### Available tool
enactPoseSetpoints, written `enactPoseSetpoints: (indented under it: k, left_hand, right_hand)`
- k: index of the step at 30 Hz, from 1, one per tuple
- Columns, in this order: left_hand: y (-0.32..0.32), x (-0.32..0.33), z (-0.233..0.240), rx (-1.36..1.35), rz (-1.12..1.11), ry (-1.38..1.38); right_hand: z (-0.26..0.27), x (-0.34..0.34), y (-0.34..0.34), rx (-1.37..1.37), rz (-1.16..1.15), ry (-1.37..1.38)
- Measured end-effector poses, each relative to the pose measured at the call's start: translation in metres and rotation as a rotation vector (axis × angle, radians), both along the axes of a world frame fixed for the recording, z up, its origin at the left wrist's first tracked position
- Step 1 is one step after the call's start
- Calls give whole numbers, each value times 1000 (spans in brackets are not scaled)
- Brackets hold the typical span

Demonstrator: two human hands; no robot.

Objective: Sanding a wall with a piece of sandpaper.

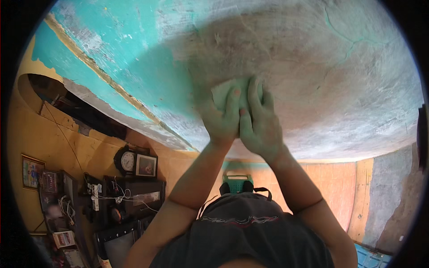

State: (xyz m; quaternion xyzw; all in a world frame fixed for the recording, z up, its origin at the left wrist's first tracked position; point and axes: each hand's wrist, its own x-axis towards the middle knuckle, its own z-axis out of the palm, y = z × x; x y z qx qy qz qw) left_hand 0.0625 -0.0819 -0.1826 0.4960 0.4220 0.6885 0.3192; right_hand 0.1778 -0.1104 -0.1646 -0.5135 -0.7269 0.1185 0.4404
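Both my hands press a pale green, dust-coated sheet (221,93) against the wall (301,83). The sheet looks like abrasive paper, but its grit face is hidden. My left hand (219,122) lies over the left part, thumb along its middle. My right hand (263,125) grips the right part, with its fingers bent at the upper edge. Greenish dust covers both hands. Turquoise paint (147,77) remains on the left of the wall, while bare grey plaster with cracks shows around and right of my hands.
Beneath my feet is a green plastic stool (237,177) on a tiled floor (325,187). At the lower left stand dark furniture (144,184) with loose white cables, a clock (127,161) and a framed picture (146,165). A blue plastic object (370,258) sits at the lower right.
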Motion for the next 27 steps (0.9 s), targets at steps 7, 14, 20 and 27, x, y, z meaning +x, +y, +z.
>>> enactPoseSetpoints:
  k: [7, 14, 20, 27]
  left_hand:
    - [2, 11, -28, 61, 176, 37]
    - [17, 3, -34, 190, 224, 142]
    - [1, 6, 5, -54, -40, 4]
    - [17, 11, 14, 452, 582, 382]
  right_hand:
    - [-22, 0, -1, 7, -5, -18]
    - [-15, 0, 2, 38, 6, 30]
    - [12, 3, -1, 48, -26, 45]
    - [6, 8, 8, 108, -33, 43]
